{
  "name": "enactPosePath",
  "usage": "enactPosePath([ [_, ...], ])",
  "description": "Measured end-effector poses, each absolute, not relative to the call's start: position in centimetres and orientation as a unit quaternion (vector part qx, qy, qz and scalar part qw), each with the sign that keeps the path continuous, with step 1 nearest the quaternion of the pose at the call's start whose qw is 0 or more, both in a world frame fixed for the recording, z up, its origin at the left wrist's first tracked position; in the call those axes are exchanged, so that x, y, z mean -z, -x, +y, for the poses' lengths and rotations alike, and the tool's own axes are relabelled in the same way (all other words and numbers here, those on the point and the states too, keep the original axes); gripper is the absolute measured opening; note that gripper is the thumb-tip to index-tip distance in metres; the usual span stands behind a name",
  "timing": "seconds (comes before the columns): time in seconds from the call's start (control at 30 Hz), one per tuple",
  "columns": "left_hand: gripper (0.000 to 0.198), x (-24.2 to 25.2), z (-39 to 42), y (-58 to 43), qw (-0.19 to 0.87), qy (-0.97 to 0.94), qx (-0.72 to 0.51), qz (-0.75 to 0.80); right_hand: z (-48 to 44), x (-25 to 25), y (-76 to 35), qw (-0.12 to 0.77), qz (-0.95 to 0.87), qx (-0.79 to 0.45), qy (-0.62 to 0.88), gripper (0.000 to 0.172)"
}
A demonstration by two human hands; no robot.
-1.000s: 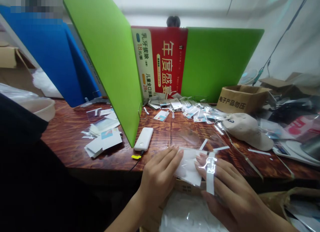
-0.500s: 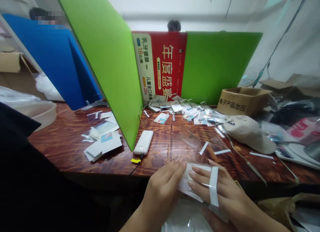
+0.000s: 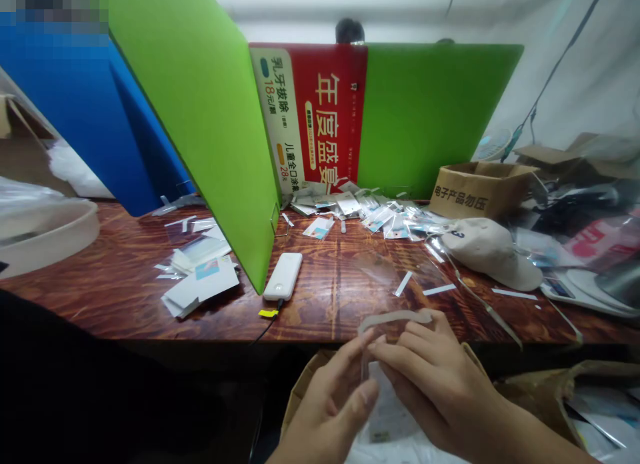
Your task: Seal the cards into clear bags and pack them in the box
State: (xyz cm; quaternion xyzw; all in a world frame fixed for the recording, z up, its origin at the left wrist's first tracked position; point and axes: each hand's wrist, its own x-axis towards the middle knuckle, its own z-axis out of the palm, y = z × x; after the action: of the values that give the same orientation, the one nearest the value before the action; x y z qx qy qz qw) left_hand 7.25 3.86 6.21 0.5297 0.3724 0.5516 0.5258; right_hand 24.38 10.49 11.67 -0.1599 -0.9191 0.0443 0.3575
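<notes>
Low in front of the table's edge, my left hand (image 3: 340, 401) and my right hand (image 3: 433, 377) are together at a clear plastic sleeve (image 3: 387, 401) with a white card inside. The fingers of my left hand are bent at the sleeve's left edge, thumb toward me. My right hand's fingertips press together at its top, close to the left fingertips. A thin white strip (image 3: 395, 317) arches above the fingers, from near the left fingertips to the back of the right fingers. My hands cover part of the sleeve.
Loose cards (image 3: 205, 284) lie left of the upright green panel (image 3: 200, 137), and a white power bank (image 3: 283, 276) beside it. Sleeved cards (image 3: 395, 217) are heaped at the back. To the right are a cap (image 3: 487, 251), a cardboard box (image 3: 475, 191) and a paper bag (image 3: 535, 391).
Both hands have moved lower, and the sleeve is now more upright between them. The white strip, earlier across my right fingers, now arches above both hands. The view has shifted slightly.
</notes>
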Motion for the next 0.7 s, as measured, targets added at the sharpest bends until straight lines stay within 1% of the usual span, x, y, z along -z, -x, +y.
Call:
enactPosePath([
  [0.07, 0.044, -6.1, 3.6, -7.0, 0.493, -0.509, -0.562, 0.427, 10.3, -11.7, -23.8, 0.377, -0.905, -0.022, 0.194, 0.018],
  [0.17, 0.043, -6.2, 3.6, -6.8, 0.431, -0.515, -0.541, 0.506, 10.3, -11.4, -22.8, 0.404, -0.881, 0.032, 0.245, 0.020],
  [0.3, 0.041, -6.8, 3.6, -7.0, 0.374, -0.558, -0.485, 0.560, 11.0, -10.9, -22.2, 0.351, -0.908, 0.053, 0.222, 0.023],
  [0.43, 0.036, -7.0, 3.4, -6.9, 0.317, -0.616, -0.425, 0.582, 11.8, -10.9, -22.4, 0.296, -0.938, 0.034, 0.179, 0.029],
  [0.57, 0.037, -6.3, 3.2, -6.7, 0.280, -0.659, -0.393, 0.576, 11.9, -10.6, -22.2, 0.252, -0.958, 0.059, 0.127, 0.027],
  [0.63, 0.038, -5.7, 3.0, -6.6, 0.276, -0.669, -0.401, 0.562, 12.3, -10.5, -22.1, 0.273, -0.951, 0.070, 0.126, 0.027],
  [0.7, 0.040, -5.0, 2.7, -6.4, 0.291, -0.657, -0.411, 0.561, 13.2, -10.7, -22.5, 0.326, -0.929, 0.063, 0.163, 0.027],
])
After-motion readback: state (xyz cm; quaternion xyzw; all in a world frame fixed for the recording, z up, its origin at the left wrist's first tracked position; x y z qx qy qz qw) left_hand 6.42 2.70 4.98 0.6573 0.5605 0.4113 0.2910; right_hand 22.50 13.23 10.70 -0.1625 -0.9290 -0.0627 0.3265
